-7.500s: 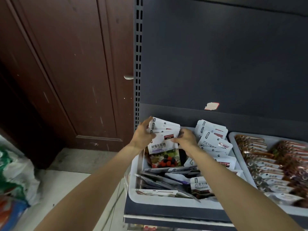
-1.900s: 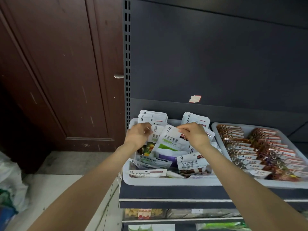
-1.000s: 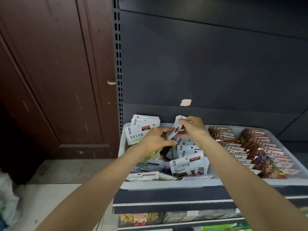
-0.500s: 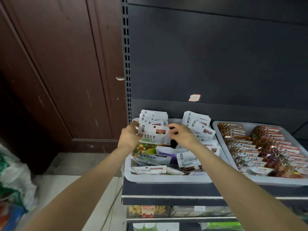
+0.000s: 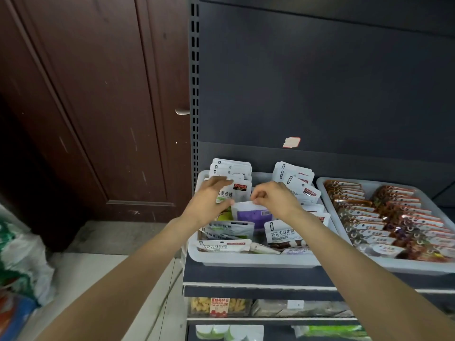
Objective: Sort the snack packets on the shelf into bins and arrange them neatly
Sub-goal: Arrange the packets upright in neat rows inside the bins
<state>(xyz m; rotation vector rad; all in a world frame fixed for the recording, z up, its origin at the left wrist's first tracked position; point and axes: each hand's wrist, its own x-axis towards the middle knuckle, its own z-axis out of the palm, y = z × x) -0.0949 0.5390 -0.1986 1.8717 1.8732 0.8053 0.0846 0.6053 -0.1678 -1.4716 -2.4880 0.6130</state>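
Right hand [image 5: 275, 200] pinches the top edge of a purple-and-white packet [image 5: 251, 214], fingers curled over the edge, packet upright just below the knuckles. Left hand [image 5: 209, 200] sits just left of it, fingers extended and flat against the front of the upright white packets [image 5: 231, 173] stacked at the back-left; thumb reaches toward the purple packet's left top corner, contact there not clear. The two hands are near each other, with the purple packet's top edge between them.

All of this is inside the white bin [image 5: 246, 259] under both hands. Behind the right hand: a second upright stack of white packets [image 5: 295, 178], leaning. Below the hands, toward the bin's front wall: loose packets lying flat or tilted, including a chocolate-candy packet [image 5: 283, 233] under the right wrist and a flat white packet [image 5: 225, 244] under the left forearm.

Right of the right arm: a second bin [image 5: 369, 263], touching or just beside the first, holding brown packets [image 5: 384, 217] in overlapping rows.

Left of the left arm: brown door [image 5: 98, 94]. Below the bins: lower shelf [image 5: 270, 307] with more goods.
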